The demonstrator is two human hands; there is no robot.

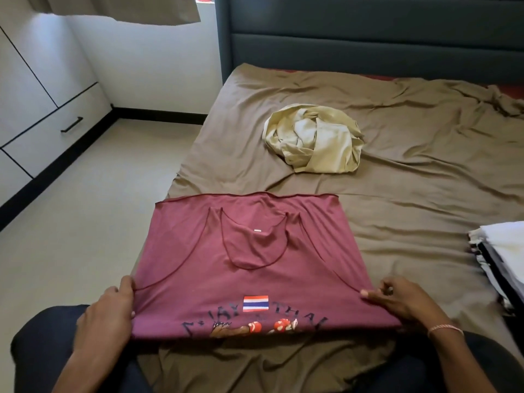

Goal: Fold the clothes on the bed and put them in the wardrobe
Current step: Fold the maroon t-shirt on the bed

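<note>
Both hands folding maroon tank top (pixel 241 268) at near edge of bed (pixel 397 199).
Grip: left hand (pixel 106 310) and right hand (pixel 402 303) each pinch a side; next, likely fold sides inward.

Count: one bed (pixel 397 199), one headboard (pixel 368 38). Loose garments on the bed: two, namely one maroon tank top (pixel 255 279) and one cream garment (pixel 314 140). One stack of folded clothes (pixel 502 251); its pieces cannot be counted. Two hands: left hand (pixel 107 313), right hand (pixel 402 302). One bracelet (pixel 445 328).
</note>
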